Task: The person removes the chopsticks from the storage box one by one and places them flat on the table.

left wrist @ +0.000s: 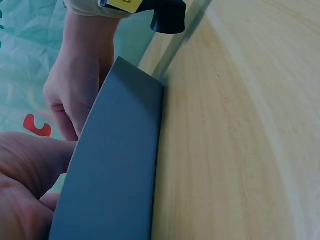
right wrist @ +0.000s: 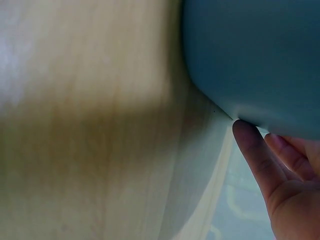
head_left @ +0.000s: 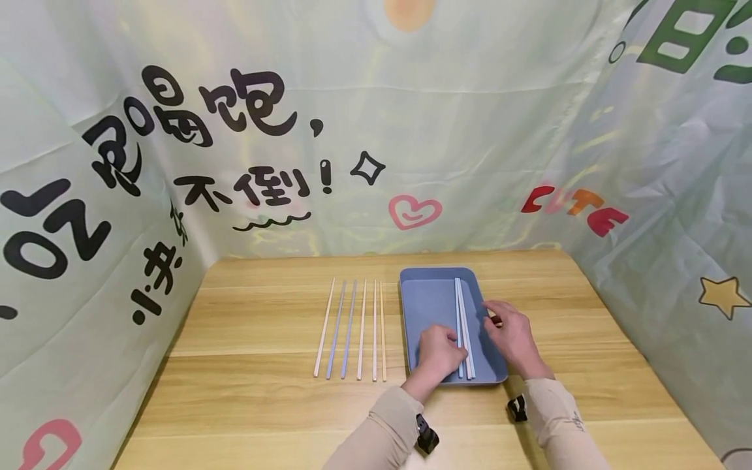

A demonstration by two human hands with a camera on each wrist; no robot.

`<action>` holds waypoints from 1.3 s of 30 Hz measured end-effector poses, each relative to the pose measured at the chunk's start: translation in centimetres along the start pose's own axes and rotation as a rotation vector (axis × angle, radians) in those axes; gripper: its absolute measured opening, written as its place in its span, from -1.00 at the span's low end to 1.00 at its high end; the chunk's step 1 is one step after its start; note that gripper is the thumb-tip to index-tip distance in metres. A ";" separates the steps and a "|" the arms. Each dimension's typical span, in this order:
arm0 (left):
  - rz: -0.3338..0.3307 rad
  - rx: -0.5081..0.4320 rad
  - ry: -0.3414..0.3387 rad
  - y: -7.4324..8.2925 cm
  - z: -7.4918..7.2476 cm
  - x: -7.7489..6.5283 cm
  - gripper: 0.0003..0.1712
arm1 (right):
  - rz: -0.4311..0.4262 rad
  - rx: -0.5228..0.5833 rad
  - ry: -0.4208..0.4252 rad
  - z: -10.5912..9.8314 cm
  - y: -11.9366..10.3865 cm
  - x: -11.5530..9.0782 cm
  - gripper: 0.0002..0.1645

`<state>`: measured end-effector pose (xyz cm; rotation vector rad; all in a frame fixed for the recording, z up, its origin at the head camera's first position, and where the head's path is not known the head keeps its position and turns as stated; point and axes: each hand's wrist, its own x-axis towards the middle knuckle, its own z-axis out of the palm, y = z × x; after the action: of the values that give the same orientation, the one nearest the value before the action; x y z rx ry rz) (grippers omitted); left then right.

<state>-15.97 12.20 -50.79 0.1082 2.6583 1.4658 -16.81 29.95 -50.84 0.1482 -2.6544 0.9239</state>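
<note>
Several chopsticks [head_left: 462,307] lengthwise in tray [head_left: 429,300], left hand [head_left: 440,351] of unclear grip, right hand [head_left: 517,334] relaxed

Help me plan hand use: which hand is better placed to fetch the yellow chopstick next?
Probably the left hand: it is nearer the yellow chopstick, which lies left of the tray. The right hand is at the tray's right edge.

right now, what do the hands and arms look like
The left hand and right hand are ungloved. The left sleeve and right sleeve are beige, the right with a dark marking. The left wrist camera and right wrist camera are black, the right bearing a yellow label.
</note>
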 end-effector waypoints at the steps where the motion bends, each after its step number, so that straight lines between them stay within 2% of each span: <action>1: -0.001 0.000 0.003 0.0 0.0 0.0 -0.78 | -0.001 0.001 0.000 0.0 0.0 0.0 -0.56; 12: -0.043 -0.032 -0.008 0.0 0.3 -0.1 -0.75 | 0.017 -0.007 -0.015 -0.1 0.2 0.0 -0.55; 17: -0.042 -0.037 -0.003 -0.1 0.4 0.0 -0.75 | 0.031 -0.007 -0.022 -0.2 0.1 0.0 -0.55; 22: -0.043 -0.024 0.012 0.0 0.3 -0.1 -0.83 | 0.023 -0.001 -0.013 -0.2 0.0 0.1 -0.55; 28: -0.070 0.008 0.013 0.3 0.1 -0.3 -0.63 | 0.019 0.009 -0.002 -0.2 0.0 0.0 -0.55; 39: -0.121 -0.007 -0.004 0.9 -0.8 -0.5 -0.65 | 0.011 0.010 0.005 0.0 0.2 0.1 -0.55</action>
<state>-15.59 12.00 -49.61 -0.0497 2.6052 1.4356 -16.89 30.10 -50.90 0.1331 -2.6492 0.9404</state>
